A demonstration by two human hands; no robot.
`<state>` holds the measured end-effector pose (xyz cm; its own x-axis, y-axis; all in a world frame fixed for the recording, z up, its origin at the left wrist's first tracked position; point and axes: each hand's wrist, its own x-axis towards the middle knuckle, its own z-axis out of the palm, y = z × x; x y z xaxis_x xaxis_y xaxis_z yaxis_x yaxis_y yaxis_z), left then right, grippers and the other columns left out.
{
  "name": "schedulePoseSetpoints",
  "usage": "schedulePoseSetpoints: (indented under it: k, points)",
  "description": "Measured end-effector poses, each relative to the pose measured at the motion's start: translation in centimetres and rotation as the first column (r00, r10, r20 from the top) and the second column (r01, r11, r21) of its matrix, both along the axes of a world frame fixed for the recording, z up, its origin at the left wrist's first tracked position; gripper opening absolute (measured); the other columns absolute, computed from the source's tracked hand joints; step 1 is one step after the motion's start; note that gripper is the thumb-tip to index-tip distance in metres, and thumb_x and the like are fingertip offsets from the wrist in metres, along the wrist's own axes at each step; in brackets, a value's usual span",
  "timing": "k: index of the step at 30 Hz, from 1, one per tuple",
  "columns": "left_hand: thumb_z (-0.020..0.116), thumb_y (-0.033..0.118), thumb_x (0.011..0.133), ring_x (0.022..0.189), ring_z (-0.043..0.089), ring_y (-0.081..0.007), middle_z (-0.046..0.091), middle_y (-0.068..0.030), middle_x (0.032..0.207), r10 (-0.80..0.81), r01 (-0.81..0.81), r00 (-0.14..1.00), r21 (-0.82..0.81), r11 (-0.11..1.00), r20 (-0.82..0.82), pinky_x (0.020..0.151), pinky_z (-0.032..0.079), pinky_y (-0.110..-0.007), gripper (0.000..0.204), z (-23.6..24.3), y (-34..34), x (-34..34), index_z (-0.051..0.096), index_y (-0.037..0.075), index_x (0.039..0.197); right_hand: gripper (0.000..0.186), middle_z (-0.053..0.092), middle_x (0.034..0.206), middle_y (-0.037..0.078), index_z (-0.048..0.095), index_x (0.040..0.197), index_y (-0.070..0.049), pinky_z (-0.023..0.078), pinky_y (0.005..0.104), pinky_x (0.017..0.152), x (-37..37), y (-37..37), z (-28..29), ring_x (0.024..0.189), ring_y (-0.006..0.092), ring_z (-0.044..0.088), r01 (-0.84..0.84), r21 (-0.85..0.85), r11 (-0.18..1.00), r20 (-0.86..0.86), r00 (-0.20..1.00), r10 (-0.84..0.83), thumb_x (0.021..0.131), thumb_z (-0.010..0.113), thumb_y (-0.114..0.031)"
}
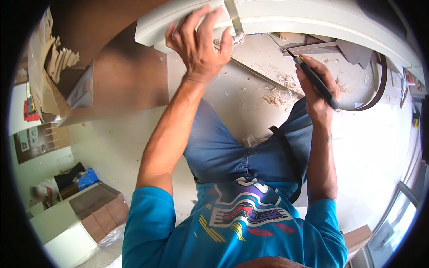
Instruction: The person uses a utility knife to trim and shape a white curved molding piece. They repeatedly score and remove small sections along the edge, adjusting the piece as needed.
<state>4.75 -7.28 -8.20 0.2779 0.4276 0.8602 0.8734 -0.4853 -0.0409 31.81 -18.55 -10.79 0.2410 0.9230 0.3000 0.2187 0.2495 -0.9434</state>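
Note:
My left hand [196, 49] rests with spread, bent fingers at the edge of a white panel [277, 20] along the top of the view, beside a narrow slot in it. My right hand [319, 85] grips a long black-handled tool [315, 78] with a thin dark tip angled up and left, below the panel. Beneath, thin long strips [250, 71] lie on the pale floor among wood shavings [275, 100]. A dark curved band [382, 85] loops to the right of my right hand. A black strip [283, 140] lies across my right thigh.
Brown boards [127, 80] and torn cardboard [49, 89] are at upper left. Grey offcuts [353, 51] lie at upper right. At lower left another person [51, 187] is low among cabinet pieces [98, 214], near a blue bag [87, 178]. A glazed frame [389, 228] stands at lower right.

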Motion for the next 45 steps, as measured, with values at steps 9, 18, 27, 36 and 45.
schedulePoseSetpoints:
  k: [9,18,27,36,45]
  points:
    - [0.074,0.057,0.102,0.102,0.071,-0.0186,0.070,-0.0160,0.124,0.453,0.710,0.318,-0.526,0.468,0.833,0.087,0.057,-0.035,0.076,-6.3,-3.9,6.2,0.057,-0.005,0.142,0.037,0.080,0.122,0.012,0.077,0.125,-0.007,0.063,0.0330,0.094,-1.4,3.3,7.9,0.108,0.0223,0.079,-0.289,0.183,0.940,0.552,0.821,0.145,0.089,0.082,0.002]
    - [0.082,0.049,0.098,0.114,0.069,-0.0209,0.063,-0.0186,0.142,0.496,0.870,-0.068,-0.192,0.454,0.865,0.090,0.057,-0.037,0.081,-4.5,-2.4,7.2,0.045,-0.002,0.150,0.048,0.078,0.122,0.010,0.077,0.130,-0.015,0.063,0.0373,0.090,-4.9,5.3,9.7,0.107,0.0283,0.078,-0.383,0.207,0.900,0.755,0.648,0.102,0.086,0.083,0.001]
    - [0.086,0.036,0.097,0.106,0.070,-0.0209,0.067,-0.0150,0.133,0.437,0.835,-0.188,-0.091,0.543,0.880,0.084,0.059,-0.037,0.063,-3.9,-1.5,7.7,0.055,-0.003,0.135,0.040,0.078,0.121,0.012,0.078,0.125,-0.013,0.063,0.0391,0.093,-7.0,5.9,10.4,0.109,0.0299,0.078,-0.361,0.217,0.907,0.801,0.596,0.046,0.087,0.084,-0.002]
    - [0.090,0.023,0.092,0.103,0.074,-0.0260,0.074,-0.0213,0.117,0.321,0.715,-0.245,-0.053,0.697,0.915,0.089,0.061,-0.039,0.058,-5.1,0.0,9.2,0.056,-0.007,0.128,0.035,0.079,0.116,0.013,0.079,0.123,-0.008,0.062,0.0363,0.093,-7.2,6.8,9.6,0.107,0.0257,0.079,-0.230,0.115,0.966,0.774,0.630,0.058,0.089,0.084,-0.003]
    - [0.090,0.023,0.092,0.098,0.076,-0.0257,0.077,-0.0189,0.110,0.241,0.694,-0.249,0.000,0.719,0.938,0.088,0.060,-0.039,0.054,-5.9,0.5,9.4,0.059,-0.006,0.126,0.032,0.080,0.113,0.011,0.079,0.123,-0.007,0.061,0.0341,0.092,-7.4,7.9,11.2,0.104,0.0206,0.078,-0.280,0.020,0.960,0.800,0.580,0.153,0.091,0.083,-0.004]
